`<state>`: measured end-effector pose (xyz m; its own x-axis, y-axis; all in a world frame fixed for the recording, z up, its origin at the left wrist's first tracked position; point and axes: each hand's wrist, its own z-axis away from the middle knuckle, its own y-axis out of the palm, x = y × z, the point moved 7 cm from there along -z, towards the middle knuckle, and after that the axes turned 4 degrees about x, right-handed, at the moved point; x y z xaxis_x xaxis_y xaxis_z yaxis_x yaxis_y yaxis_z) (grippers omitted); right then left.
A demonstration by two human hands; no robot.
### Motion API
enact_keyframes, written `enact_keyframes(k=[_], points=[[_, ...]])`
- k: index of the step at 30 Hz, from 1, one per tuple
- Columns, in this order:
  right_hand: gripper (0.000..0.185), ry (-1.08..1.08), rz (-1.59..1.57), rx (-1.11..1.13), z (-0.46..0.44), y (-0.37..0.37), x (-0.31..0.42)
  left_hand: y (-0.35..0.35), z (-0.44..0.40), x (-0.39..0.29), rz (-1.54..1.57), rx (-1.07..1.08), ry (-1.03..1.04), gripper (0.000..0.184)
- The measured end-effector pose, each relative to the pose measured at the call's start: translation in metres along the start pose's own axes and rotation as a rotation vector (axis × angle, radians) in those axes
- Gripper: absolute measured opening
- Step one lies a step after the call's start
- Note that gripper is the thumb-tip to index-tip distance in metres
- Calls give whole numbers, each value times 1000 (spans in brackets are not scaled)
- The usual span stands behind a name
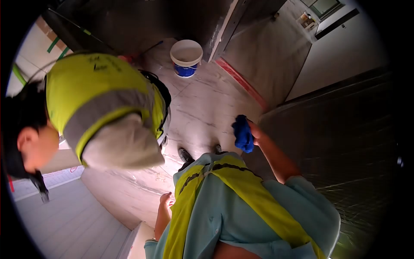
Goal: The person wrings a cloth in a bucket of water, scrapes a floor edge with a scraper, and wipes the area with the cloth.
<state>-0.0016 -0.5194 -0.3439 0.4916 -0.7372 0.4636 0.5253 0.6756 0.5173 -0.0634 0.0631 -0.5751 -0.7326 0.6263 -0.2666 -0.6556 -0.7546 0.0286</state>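
Observation:
My right hand (pixel 255 133) is closed around a bunched blue cloth (pixel 243 134), held out to the right above the floor. My left hand (pixel 165 199) hangs low at my left side, partly hidden by my vest. Its fingers look loosely apart, and no object shows in it. The front of my yellow vest (pixel 189 203) over a blue-green shirt fills the lower middle, with my dark shoes (pixel 185 154) just beyond it.
A co-worker in a yellow vest (pixel 99 82) bends close on my left. Ahead stands a white and blue bucket (pixel 185 60) on the marble-patterned floor (pixel 202 99). A red strip (pixel 241 82) crosses the doorway. Dark sheeting (pixel 327 138) covers the right side.

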Motion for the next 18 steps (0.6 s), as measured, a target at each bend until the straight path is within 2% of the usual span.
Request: enact_keyframes(k=[1, 3, 4, 5, 7, 8, 9, 15, 18], points=[[47, -15, 8, -60, 0, -25, -3, 4, 1, -3, 50, 39, 19, 36], [47, -26, -16, -69, 16, -32, 0, 7, -6, -6, 133, 71, 47, 28], [47, -38, -70, -146, 24, -34, 0, 8, -20, -1, 125, 61, 66, 29], [48, -60, -101, -82, 25, -42, -1, 9, -40, 10, -59, 27, 112, 31], [45, -97, -125, -205, 36, -33, 0, 15, -79, 29, -617, -65, 242, 35], [45, -126, -144, -191, 32, -29, 1, 14, -85, 40, -427, -63, 57, 35], [45, -158, -166, -183, 30, -26, 2, 15, -82, 46, -352, -87, 22, 35], [49, -178, -77, -298, 28, -55, 1, 11, -37, 21, -187, -74, -24, 33], [55, -181, -97, -254, 25, -70, 6, 10, -18, 3, -179, -106, -21, 32]])
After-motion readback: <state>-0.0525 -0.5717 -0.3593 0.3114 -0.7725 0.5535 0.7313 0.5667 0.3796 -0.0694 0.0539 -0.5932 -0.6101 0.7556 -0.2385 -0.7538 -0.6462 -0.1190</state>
